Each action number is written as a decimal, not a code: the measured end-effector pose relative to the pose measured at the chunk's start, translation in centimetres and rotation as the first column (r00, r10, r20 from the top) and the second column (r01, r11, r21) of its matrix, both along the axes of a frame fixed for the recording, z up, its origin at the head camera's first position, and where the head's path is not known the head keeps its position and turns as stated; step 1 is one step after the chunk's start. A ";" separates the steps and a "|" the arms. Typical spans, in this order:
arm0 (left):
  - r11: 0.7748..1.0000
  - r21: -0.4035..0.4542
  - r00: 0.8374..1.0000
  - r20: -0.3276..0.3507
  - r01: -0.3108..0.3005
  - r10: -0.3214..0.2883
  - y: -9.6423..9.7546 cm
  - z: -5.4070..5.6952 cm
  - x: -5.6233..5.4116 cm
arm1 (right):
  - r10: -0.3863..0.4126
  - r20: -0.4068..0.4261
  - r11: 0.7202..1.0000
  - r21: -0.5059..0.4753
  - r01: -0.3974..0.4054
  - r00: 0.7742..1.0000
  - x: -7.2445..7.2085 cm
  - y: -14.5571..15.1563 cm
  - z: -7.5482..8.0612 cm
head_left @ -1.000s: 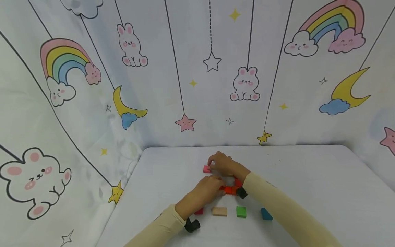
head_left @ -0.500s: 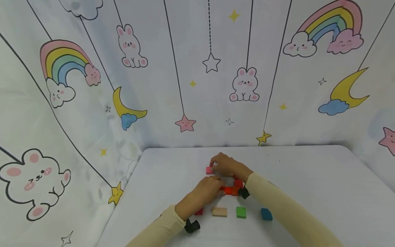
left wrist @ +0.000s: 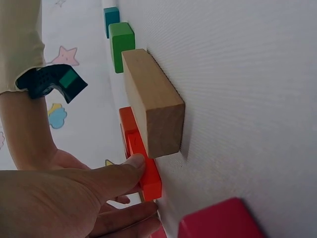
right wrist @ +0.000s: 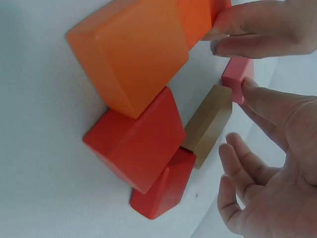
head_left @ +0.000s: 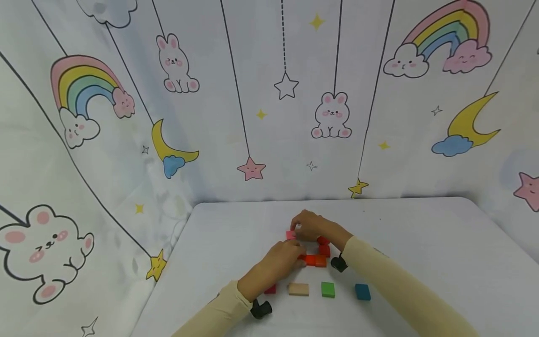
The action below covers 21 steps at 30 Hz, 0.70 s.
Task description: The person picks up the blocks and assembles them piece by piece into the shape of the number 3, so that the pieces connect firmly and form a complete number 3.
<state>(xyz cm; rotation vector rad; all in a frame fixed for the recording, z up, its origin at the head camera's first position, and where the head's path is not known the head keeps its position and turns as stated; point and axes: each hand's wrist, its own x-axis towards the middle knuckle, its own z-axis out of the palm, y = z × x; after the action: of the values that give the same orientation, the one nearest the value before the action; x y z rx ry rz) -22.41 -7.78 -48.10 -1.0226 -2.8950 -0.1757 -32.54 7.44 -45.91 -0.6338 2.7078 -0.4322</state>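
Observation:
My right hand (head_left: 311,225) pinches a pink block (right wrist: 237,74) between thumb and forefinger, its other fingers loosely bent. Just in front, my left hand (head_left: 280,260) holds an orange-red block (left wrist: 151,181) between its thumb and fingers. That block stands in line with an orange block (right wrist: 133,54), which touches a red block (right wrist: 138,139). A second red block (right wrist: 166,186) adjoins the first. Behind them lies a wooden block (right wrist: 210,124), its far end close to the pink block. From the head view, my hands hide part of this arrangement.
Nearer me on the white table (head_left: 421,243) lie a crimson block (head_left: 270,289), a plain wooden block (head_left: 298,289), a green block (head_left: 328,289) and a blue block (head_left: 362,292) in a loose row. A printed curtain (head_left: 210,117) hangs behind the table.
My right hand has slid the pink block a little to the right and nearer, toward the other blocks. My left hand has stayed nearly still on the orange-red block.

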 end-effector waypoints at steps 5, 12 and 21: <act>1.000 0.003 1.000 0.012 -0.009 0.009 0.0 0.2 0.1 | 0.006 -0.001 1.000 -0.012 -0.006 1.000 0.2 0.4 0.1; 1.000 0.008 1.000 0.014 -0.008 0.008 0.0 0.4 0.2 | 0.001 0.013 1.000 -0.012 -0.001 1.000 0.3 0.6 0.3; 1.000 0.005 1.000 -0.006 0.008 -0.008 0.0 0.5 0.3 | 0.009 0.025 1.000 -0.017 -0.008 1.000 0.9 0.7 1.1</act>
<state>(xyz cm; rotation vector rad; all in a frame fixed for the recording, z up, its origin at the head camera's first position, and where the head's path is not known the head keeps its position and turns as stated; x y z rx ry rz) -22.09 -7.82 -47.62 -1.0317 -2.8844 -0.1793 -31.68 8.17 -44.77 -0.6396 2.6795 -0.4580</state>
